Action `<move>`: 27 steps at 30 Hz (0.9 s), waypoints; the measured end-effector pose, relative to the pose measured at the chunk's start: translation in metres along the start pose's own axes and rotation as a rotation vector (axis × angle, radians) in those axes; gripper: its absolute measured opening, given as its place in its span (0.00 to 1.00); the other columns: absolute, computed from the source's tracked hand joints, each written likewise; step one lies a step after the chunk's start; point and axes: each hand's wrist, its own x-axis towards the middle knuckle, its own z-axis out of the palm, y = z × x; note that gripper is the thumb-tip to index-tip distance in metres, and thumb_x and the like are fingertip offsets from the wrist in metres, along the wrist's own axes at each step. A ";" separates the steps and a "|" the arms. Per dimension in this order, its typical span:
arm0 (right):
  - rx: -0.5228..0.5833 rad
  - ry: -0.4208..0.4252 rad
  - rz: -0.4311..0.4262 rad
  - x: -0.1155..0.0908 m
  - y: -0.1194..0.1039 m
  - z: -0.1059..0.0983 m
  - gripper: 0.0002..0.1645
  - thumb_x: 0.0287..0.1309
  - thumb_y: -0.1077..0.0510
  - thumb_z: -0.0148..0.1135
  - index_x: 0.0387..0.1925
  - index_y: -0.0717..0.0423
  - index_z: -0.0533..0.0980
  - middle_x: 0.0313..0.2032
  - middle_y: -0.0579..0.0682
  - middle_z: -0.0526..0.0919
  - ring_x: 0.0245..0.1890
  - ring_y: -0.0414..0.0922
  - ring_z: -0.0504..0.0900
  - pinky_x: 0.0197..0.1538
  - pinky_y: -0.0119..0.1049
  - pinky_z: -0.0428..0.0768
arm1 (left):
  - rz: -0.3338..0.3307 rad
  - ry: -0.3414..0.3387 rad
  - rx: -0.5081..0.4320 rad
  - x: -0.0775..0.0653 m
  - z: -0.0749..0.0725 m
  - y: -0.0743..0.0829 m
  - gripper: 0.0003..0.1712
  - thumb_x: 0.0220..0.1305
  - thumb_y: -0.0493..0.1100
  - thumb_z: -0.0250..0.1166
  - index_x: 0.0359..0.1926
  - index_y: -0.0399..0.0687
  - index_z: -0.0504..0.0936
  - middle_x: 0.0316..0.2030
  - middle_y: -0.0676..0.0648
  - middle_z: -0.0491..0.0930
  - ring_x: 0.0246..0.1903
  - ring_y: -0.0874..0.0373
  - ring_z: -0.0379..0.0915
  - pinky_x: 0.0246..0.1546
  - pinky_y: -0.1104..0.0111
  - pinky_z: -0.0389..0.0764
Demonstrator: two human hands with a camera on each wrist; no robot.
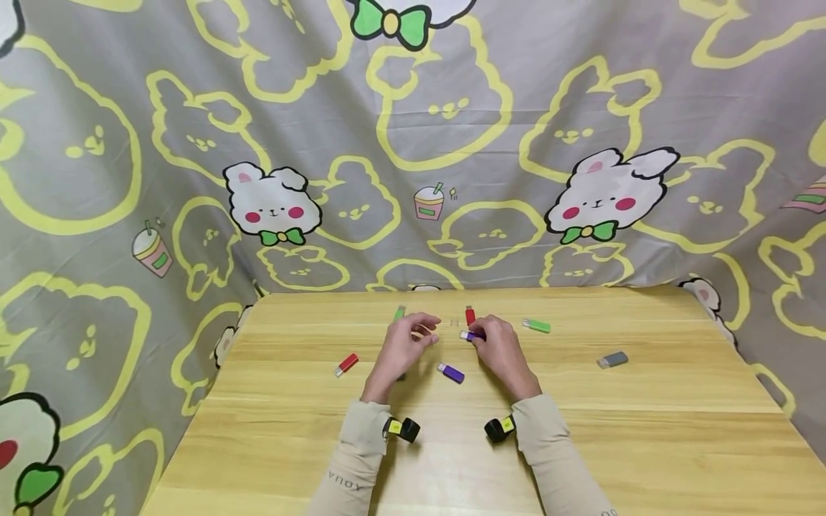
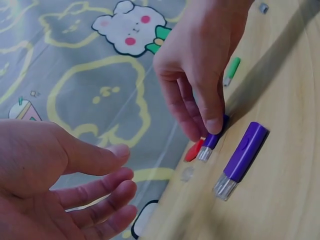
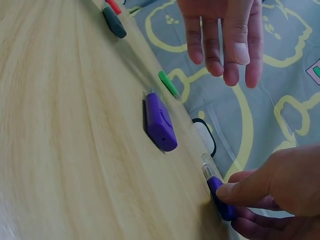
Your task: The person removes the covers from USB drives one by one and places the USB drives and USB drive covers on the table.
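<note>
My right hand (image 1: 502, 350) pinches a purple USB stick (image 3: 219, 199) between thumb and fingers, low over the table, its clear end pointing left. My left hand (image 1: 401, 345) hovers across from it, fingers loosely bent around nothing. Between the hands, a small clear piece (image 1: 454, 322) lies on the wood. A red USB stick (image 1: 470, 314) is just behind the pinched one, partly covered by it in the left wrist view. Closer to me lies a second purple USB stick (image 1: 453, 373). A green USB stick (image 1: 400, 312) shows past the left fingers.
Another green USB stick (image 1: 537, 326) and a grey one (image 1: 613, 359) lie to the right. On the left are another red USB stick (image 1: 347, 364) and a dark one (image 3: 114, 22), mostly hidden by the left wrist in the head view. A patterned curtain (image 1: 361, 215) borders the wooden table (image 1: 271, 444).
</note>
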 end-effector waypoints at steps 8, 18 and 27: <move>-0.015 -0.019 -0.010 0.000 0.000 -0.002 0.09 0.57 0.71 0.72 0.41 0.65 0.85 0.36 0.56 0.86 0.37 0.50 0.84 0.44 0.47 0.84 | 0.002 0.013 -0.045 -0.004 0.000 -0.003 0.13 0.65 0.29 0.69 0.51 0.36 0.85 0.44 0.34 0.84 0.43 0.46 0.81 0.42 0.65 0.85; -0.008 -0.053 -0.008 -0.004 0.005 -0.008 0.10 0.56 0.74 0.70 0.40 0.64 0.85 0.37 0.56 0.86 0.39 0.52 0.84 0.45 0.48 0.84 | 0.006 0.001 -0.055 -0.005 0.000 -0.009 0.12 0.67 0.31 0.68 0.51 0.34 0.85 0.43 0.40 0.86 0.45 0.45 0.82 0.45 0.61 0.85; 0.068 -0.044 0.042 -0.004 0.005 -0.016 0.10 0.59 0.71 0.70 0.41 0.58 0.84 0.35 0.52 0.85 0.36 0.48 0.81 0.42 0.43 0.82 | 0.005 0.010 -0.043 -0.005 -0.005 -0.011 0.12 0.69 0.34 0.67 0.52 0.36 0.85 0.43 0.45 0.86 0.45 0.50 0.82 0.46 0.63 0.85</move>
